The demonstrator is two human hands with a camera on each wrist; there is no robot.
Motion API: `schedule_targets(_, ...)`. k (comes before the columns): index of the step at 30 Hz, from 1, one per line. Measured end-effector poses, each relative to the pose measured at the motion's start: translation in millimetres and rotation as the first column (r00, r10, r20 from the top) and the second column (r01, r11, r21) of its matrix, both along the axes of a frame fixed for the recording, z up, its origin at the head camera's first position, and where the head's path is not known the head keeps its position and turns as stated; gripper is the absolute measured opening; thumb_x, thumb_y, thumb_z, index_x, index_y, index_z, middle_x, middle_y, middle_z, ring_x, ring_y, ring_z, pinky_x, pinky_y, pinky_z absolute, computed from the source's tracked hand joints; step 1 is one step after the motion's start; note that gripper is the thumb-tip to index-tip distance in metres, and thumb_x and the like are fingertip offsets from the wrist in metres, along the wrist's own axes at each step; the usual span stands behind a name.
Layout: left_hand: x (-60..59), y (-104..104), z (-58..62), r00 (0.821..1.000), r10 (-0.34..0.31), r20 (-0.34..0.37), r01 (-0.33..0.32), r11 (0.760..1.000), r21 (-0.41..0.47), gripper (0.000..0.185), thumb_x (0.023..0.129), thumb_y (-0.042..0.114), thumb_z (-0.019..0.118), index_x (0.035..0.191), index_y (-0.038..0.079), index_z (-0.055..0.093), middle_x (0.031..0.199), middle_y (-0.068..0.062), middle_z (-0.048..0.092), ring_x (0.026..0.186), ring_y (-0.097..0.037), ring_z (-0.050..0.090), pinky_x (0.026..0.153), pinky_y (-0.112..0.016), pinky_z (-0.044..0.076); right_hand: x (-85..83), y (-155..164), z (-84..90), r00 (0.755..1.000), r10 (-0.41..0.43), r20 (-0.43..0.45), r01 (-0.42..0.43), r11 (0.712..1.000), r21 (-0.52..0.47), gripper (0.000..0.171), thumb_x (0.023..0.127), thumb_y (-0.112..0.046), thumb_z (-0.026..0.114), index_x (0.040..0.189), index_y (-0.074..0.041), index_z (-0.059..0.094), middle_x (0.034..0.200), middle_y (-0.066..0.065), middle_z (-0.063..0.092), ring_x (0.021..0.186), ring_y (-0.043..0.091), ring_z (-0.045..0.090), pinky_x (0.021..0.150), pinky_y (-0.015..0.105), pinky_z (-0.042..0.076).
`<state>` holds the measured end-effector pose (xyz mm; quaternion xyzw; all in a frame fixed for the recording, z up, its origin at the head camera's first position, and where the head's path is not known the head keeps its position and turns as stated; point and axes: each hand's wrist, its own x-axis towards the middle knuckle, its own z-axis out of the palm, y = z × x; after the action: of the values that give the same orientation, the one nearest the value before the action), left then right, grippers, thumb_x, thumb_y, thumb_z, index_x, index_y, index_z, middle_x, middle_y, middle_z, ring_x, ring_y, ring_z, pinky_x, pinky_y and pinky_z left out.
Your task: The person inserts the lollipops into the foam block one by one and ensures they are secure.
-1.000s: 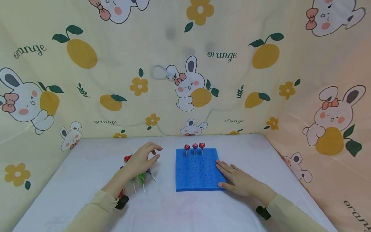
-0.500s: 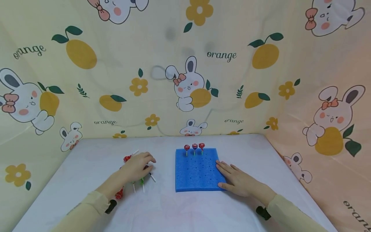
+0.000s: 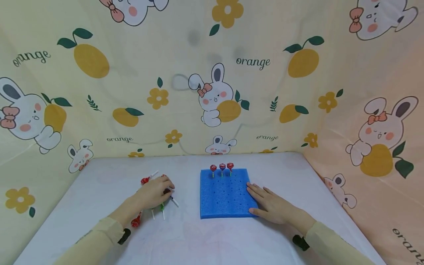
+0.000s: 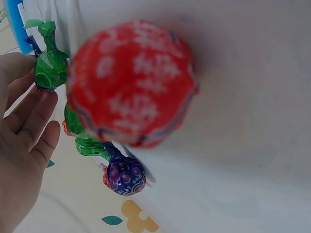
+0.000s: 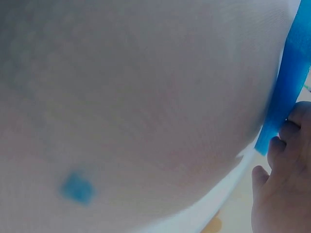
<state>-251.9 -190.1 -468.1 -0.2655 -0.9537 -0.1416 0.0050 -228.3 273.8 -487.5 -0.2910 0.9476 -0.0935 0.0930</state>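
Head view: left hand (image 3: 153, 192) down on the lollipops (image 3: 158, 206), grip unclear.
Right hand (image 3: 269, 206) flat, steadying the foam (image 3: 225, 198).

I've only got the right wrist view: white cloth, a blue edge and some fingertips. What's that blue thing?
Observer: A blue foam block with rows of small holes. The right hand rests flat on its near right corner.
Operator: Anything stuck in it?
Observer: Three red lollipops stand upright in its far row.
Operator: Where's the other hand?
Observer: The left hand lies over a cluster of loose lollipops on the table, left of the block. I cannot tell whether it has a grip on one.
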Motion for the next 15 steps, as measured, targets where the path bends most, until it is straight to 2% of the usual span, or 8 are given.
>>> schedule_targets(7,0.3,-2.6,-1.5,0.999,0.001,0.033,-0.002,1.0,0.021,0.015,0.096,0.015,0.075,0.109,0.008,0.074,0.109,-0.004,0.066,0.099,-0.02,0.066,0.09,-0.041,0.059,-0.4,-0.3,-0.2,1.0,0.001,0.0,-0.001,1.0,0.004,0.091,0.101,-0.071,0.041,0.166,-0.01,0.021,0.174,0.009,0.016,0.158,0.033,0.018,0.125,0.06,0.019)
schedule_targets(15,-2.2,-4.4,-4.0,0.993,0.06,0.106,-0.064,0.997,0.035,0.018,0.098,0.018,0.075,0.113,0.008,0.073,0.109,-0.004,0.069,0.098,-0.017,0.065,0.094,-0.043,0.058,-0.2,-1.1,1.8,1.0,0.01,-0.009,-0.01,1.0,0.017,0.09,0.102,-0.069,0.042,0.166,-0.009,0.022,0.174,0.009,0.016,0.158,0.033,0.018,0.125,0.059,0.019)
